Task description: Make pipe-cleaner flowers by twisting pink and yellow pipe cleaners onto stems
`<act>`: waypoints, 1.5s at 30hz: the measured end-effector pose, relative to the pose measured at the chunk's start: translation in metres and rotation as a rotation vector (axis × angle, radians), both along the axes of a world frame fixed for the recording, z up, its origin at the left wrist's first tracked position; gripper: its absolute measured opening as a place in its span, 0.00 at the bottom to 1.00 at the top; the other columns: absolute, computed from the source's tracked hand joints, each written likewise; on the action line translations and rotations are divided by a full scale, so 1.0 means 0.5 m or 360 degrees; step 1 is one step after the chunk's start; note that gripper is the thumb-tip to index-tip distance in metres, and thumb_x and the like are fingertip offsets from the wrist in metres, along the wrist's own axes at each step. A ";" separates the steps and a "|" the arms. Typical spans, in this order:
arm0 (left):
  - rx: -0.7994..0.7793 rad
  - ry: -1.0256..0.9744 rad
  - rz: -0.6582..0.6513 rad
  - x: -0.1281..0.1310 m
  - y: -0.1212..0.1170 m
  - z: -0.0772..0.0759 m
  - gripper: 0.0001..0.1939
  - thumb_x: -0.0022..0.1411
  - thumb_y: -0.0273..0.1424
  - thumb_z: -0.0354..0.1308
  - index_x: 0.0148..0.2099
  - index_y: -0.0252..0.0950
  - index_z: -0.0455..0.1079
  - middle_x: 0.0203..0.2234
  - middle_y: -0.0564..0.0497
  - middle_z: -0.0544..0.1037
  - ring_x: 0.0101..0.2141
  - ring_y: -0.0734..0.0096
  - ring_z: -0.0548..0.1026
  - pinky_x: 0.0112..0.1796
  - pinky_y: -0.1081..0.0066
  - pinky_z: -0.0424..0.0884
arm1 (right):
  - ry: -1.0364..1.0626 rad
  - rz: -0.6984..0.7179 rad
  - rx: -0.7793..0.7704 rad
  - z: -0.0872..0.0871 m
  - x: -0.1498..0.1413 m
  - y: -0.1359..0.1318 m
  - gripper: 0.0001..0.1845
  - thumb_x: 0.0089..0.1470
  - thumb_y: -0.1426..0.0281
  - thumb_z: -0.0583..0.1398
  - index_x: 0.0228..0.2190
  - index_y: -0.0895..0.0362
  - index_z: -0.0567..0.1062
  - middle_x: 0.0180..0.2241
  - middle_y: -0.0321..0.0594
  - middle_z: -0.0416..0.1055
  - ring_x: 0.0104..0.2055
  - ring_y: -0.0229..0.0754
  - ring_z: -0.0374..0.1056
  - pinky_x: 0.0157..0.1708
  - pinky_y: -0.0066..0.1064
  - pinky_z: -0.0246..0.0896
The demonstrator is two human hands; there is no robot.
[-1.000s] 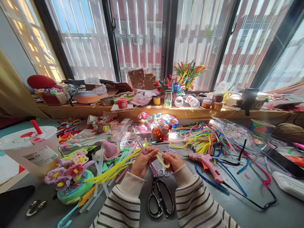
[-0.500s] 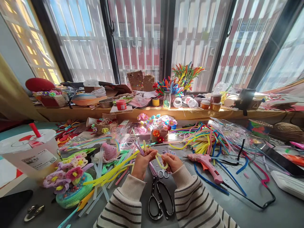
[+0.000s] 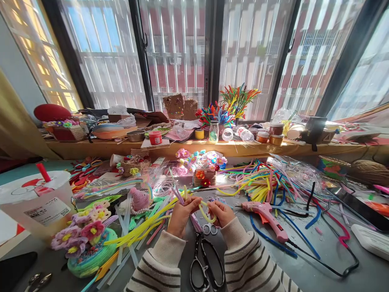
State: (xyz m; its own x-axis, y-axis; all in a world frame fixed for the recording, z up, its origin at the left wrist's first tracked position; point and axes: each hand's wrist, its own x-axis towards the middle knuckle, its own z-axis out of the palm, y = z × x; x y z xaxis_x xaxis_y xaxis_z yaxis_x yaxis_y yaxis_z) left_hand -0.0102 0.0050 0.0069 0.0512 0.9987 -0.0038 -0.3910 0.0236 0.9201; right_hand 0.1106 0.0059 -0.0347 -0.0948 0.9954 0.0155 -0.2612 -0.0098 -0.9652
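Observation:
At the centre, my left hand is closed around several lilac pipe cleaners and one end of a yellow pipe cleaner. The yellow piece hangs in a short curved loop between the two hands. My right hand pinches its other end; the fingertips partly hide it. Below the hands lie black-handled scissors, handles toward me. A small pair of white-handled scissors rests just beneath the loop. Loose yellow pipe cleaners spread out to the left of my left hand.
A pink glue gun with its cord lies right of my hands. Pipe cleaners pile up behind it. On the left stand a green pot with fluffy flowers and a drink cup. A flower basket sits beyond my hands.
The camera view has shifted slightly, so the table items sit a little lower. Both hands keep their hold, and the yellow loop between them looks nearly the same.

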 end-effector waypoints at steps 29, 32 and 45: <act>-0.0170 -0.0109 0.0219 -0.005 0.010 -0.006 0.09 0.34 0.27 0.64 0.17 0.32 0.64 0.18 0.57 0.69 0.22 0.80 0.68 0.27 0.79 0.67 | -0.0823 -0.0315 0.0492 0.035 0.012 -0.031 0.20 0.38 0.60 0.59 0.32 0.62 0.70 0.22 0.39 0.68 0.19 0.33 0.58 0.18 0.25 0.55; -0.0186 -0.0130 0.0207 -0.005 0.009 -0.005 0.09 0.34 0.26 0.64 0.18 0.32 0.65 0.18 0.57 0.69 0.22 0.80 0.68 0.27 0.79 0.67 | -0.0837 -0.0368 0.0471 0.030 0.012 -0.026 0.20 0.37 0.60 0.59 0.30 0.62 0.72 0.21 0.39 0.68 0.18 0.34 0.59 0.18 0.26 0.55; -0.0157 -0.0132 0.0168 -0.004 0.006 -0.004 0.13 0.32 0.27 0.64 0.15 0.31 0.60 0.14 0.58 0.66 0.18 0.82 0.66 0.24 0.79 0.68 | -0.0539 -0.0547 0.0387 0.011 0.009 -0.016 0.19 0.33 0.57 0.60 0.24 0.61 0.74 0.13 0.35 0.66 0.12 0.33 0.58 0.13 0.25 0.54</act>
State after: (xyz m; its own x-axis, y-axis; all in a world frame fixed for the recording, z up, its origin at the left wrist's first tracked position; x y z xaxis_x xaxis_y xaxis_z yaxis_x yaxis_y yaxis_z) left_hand -0.0123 0.0080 0.0051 -0.0496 0.9935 -0.1020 -0.4707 0.0668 0.8798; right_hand 0.1150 -0.0021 -0.0291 0.1964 0.9414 0.2742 0.1160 0.2554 -0.9599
